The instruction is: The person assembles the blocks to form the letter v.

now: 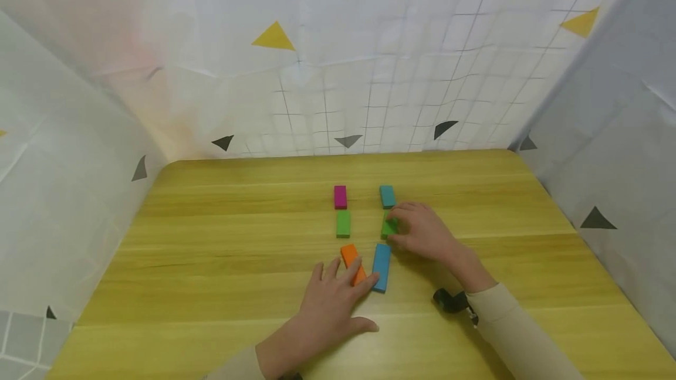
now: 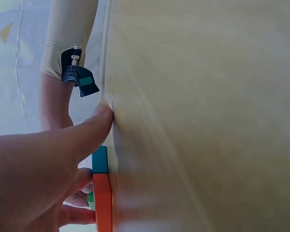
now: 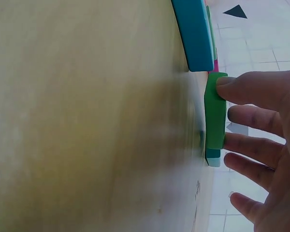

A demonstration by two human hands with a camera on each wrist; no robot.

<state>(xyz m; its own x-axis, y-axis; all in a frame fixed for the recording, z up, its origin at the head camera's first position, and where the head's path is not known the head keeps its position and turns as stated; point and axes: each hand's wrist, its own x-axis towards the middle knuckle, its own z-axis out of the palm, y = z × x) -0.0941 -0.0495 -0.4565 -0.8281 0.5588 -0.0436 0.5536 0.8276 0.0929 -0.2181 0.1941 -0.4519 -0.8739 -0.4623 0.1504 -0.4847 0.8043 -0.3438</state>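
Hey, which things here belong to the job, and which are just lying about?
Likely the job:
right green block, pinched by the right hand
orange block and blue block, by the left hand
left green block, pink block, teal block, nearby

Likely just surroundings:
table
sheet
right wrist camera

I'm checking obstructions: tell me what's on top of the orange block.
Fingers of the left hand overlie the orange block; its far end shows; what they cover can't be seen.
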